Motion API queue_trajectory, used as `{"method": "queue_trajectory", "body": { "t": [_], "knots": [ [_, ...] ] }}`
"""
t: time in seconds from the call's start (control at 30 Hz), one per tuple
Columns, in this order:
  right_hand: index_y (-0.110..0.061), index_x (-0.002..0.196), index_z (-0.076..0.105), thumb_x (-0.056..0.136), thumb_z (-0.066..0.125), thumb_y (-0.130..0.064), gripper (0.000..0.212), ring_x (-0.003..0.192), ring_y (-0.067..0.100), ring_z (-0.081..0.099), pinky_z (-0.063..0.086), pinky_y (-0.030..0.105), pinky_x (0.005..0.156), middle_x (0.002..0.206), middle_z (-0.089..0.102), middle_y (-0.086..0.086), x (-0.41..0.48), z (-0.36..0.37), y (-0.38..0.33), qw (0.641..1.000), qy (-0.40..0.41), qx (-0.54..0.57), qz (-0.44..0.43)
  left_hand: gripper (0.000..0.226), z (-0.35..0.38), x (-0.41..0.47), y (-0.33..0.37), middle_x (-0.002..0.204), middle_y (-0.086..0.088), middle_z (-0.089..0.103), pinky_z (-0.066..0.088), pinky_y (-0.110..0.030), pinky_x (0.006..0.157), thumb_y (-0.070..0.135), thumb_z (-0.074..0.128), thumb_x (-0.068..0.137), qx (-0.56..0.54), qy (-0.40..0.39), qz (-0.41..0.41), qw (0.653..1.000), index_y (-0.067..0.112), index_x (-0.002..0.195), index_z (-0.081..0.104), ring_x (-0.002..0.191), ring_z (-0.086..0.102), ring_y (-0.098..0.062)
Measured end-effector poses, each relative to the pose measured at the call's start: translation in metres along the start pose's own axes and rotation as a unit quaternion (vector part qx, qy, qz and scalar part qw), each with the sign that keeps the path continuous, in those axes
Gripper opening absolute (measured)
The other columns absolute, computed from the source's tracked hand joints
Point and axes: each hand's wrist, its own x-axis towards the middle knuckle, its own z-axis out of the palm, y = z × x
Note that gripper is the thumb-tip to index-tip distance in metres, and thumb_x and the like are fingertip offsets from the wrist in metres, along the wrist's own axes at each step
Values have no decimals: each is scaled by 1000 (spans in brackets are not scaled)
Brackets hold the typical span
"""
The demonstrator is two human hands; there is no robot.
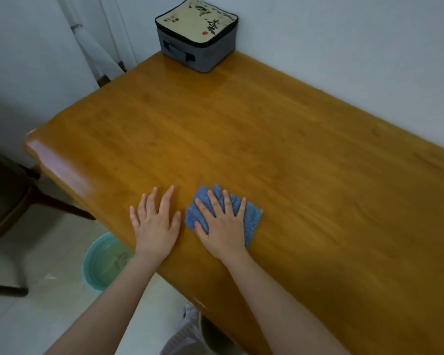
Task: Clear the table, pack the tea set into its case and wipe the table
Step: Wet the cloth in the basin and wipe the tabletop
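A folded blue cloth (251,219) lies on the wooden table (241,139) near its front edge. My right hand (222,226) presses flat on the cloth with fingers spread. Just left of it, my left hand (157,226) rests flat on the bare wood, fingers apart, holding nothing. The grey tea set case (196,34), zipped shut with a beige printed lid, stands at the table's far corner against the wall.
A teal basin of water (103,262) sits on the floor below the table's front left edge. A dark chair (8,201) stands to the left. A bin with a bag (190,331) is under the table near my arms.
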Motion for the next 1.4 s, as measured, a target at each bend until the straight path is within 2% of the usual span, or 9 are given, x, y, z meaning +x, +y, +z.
{"method": "queue_trajectory", "body": {
  "t": [0.3,0.47,0.67,0.93,1.1,1.2,1.4],
  "knots": [
    [-40,149,32,94,30,-62,59,148,33,17,6,71,110,159,28,-1,-80,10,-22,998,3,9,-62,57,-5,-64,5,160,-6,16,-1,-52,117,42,41,98,18,2,2,1000,39,150,19,147,6,-29],
    [-37,150,31,96,29,-61,59,149,32,15,6,70,111,159,27,-1,-125,7,-7,998,2,14,-61,59,3,-98,21,159,-7,19,0,-53,117,42,45,96,21,1,15,1000,39,150,21,147,8,-30],
    [-36,149,34,95,34,-60,59,148,30,18,8,69,112,158,30,-3,-179,4,23,999,3,27,-46,60,9,-135,42,160,-5,13,-1,-53,118,43,42,97,18,-14,26,999,40,151,17,148,3,-28],
    [-35,147,39,94,36,-62,59,147,29,24,12,69,110,156,35,-4,-244,-1,64,1000,-3,21,-1,60,15,-174,66,161,-6,12,-1,-52,118,46,39,98,17,-34,30,999,40,151,14,148,2,-28],
    [-34,144,45,91,41,-62,60,147,28,21,11,68,112,154,37,-5,-273,-4,81,996,10,32,83,59,21,-187,79,161,-5,9,-4,-52,118,48,35,98,20,-54,41,997,41,151,10,148,1,-28],
    [-35,143,46,89,41,-64,62,146,32,23,9,69,111,154,37,-5,-277,-6,84,990,14,40,135,59,25,-188,86,161,-4,9,-4,-52,118,49,34,98,26,-63,44,997,41,151,9,148,0,-28],
    [-38,144,44,85,42,-69,66,143,33,30,16,72,107,155,36,-5,-266,-4,86,988,4,39,148,60,35,-175,97,161,-3,9,-5,-50,117,49,35,98,15,-64,44,997,42,151,8,148,0,-27]
  ]
}}
